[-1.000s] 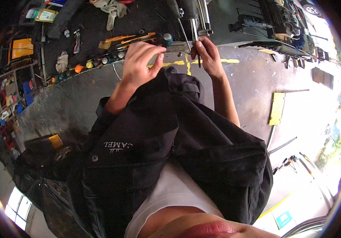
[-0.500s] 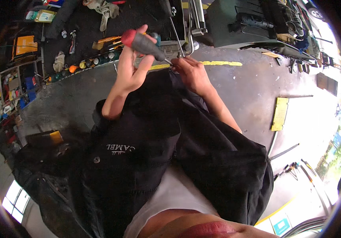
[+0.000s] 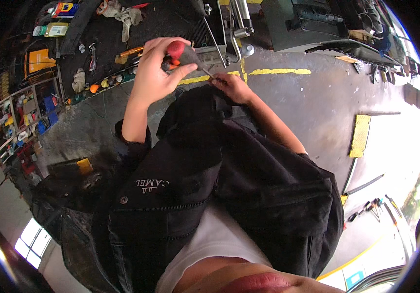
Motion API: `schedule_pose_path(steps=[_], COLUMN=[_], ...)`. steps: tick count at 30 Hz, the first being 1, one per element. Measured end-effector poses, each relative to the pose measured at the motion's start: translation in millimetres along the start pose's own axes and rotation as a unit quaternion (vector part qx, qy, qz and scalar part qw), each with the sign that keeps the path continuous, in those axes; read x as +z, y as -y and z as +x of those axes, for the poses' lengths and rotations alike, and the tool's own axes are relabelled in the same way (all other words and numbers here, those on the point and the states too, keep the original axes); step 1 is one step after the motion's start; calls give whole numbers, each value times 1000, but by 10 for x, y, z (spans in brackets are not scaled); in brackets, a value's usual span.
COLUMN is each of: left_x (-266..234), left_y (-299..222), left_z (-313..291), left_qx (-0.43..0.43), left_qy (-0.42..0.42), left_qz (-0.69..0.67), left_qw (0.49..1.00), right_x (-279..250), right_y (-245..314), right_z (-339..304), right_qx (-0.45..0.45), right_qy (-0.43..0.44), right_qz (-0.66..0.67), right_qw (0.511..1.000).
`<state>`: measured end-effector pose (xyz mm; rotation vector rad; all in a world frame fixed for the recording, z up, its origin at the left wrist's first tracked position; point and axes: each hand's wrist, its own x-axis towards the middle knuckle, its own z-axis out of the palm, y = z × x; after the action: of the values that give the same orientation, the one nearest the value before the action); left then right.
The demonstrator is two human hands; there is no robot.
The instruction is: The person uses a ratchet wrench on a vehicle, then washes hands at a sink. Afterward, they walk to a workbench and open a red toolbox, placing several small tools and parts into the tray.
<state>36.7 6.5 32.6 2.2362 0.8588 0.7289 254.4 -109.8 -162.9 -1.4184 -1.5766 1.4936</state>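
Screwdriver (image 3: 189, 57) is up in front of the bench (image 3: 163, 27), strung between both hands, so my guess is the step in hand is just handling it, maybe shifting grip or turning it over. Going left to right: some work gloves (image 3: 126, 19) sit on the bench, untouched, then comes the left hand (image 3: 152, 75), half open in a loose C around the handle (image 3: 184, 52), thumb up against the near side. Can't tell if those fingers really squeeze or only steady it. Next is the thin shaft (image 3: 208, 73), sloping down to the right hand (image 3: 232, 88), fingers pinched closed on its far end, so the tip is hidden. IMO the next move calls for a proper wrap on the handle before the right lets go, otherwise it could slip. Compared with half a second ago, the left fingers are curled over instead of sticking up, and the handle stands steeper, red end swung a bit to the right. Right hand has pretty much the same pinch.
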Motion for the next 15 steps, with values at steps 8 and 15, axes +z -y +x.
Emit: schedule_pose_path(steps=[8,15], left_x=[150,220], left_y=[78,121], left_z=[290,355], left_qx=[60,40], left_qy=[83,94], left_qz=[192,210], left_qw=[976,972], right_x=[222,323], right_y=[-759,-821], right_z=[813,864], right_qx=[-19,14], right_qy=[-25,-12], right_qz=[91,225], right_qw=[995,974])
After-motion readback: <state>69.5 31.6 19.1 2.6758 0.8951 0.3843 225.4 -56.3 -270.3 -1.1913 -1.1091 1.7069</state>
